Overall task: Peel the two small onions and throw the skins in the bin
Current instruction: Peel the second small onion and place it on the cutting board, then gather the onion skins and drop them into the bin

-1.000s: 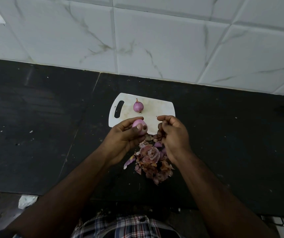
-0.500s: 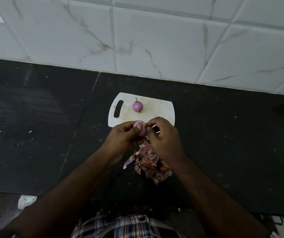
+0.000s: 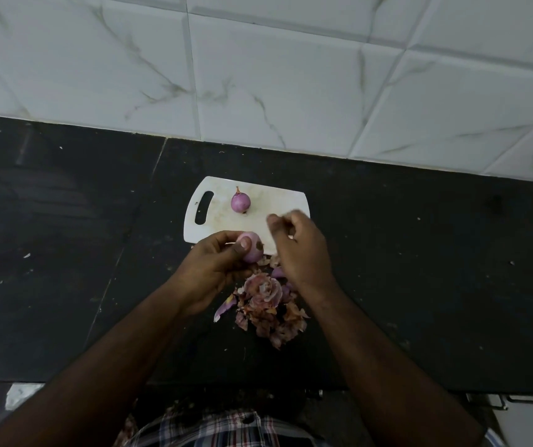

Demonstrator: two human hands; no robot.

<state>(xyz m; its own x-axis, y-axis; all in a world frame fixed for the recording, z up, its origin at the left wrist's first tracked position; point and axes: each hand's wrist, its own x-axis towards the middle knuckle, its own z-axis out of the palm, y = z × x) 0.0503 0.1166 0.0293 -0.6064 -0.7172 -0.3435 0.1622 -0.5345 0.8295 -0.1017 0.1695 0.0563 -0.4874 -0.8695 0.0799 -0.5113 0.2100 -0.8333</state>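
My left hand (image 3: 216,266) grips a small pale purple onion (image 3: 254,250) over the near edge of the white cutting board (image 3: 213,225). A second small purple onion (image 3: 240,201), with a stem tip, sits on the board's far side. My right hand (image 3: 297,250) is just right of the held onion, fingers curled and blurred with motion; whether it pinches a bit of skin I cannot tell. A pile of brown and purple onion skins (image 3: 268,309) lies on the black counter below both hands.
The black stone counter (image 3: 65,253) spreads left and right, speckled with small crumbs. A white marble-tiled wall (image 3: 258,75) rises behind it. The counter's near edge runs along the bottom; a white scrap (image 3: 21,395) lies on the floor at lower left.
My right hand pulled away from the onion, up and to the right over the board, after pinching at it half a second ago. The left hand still holds the onion.
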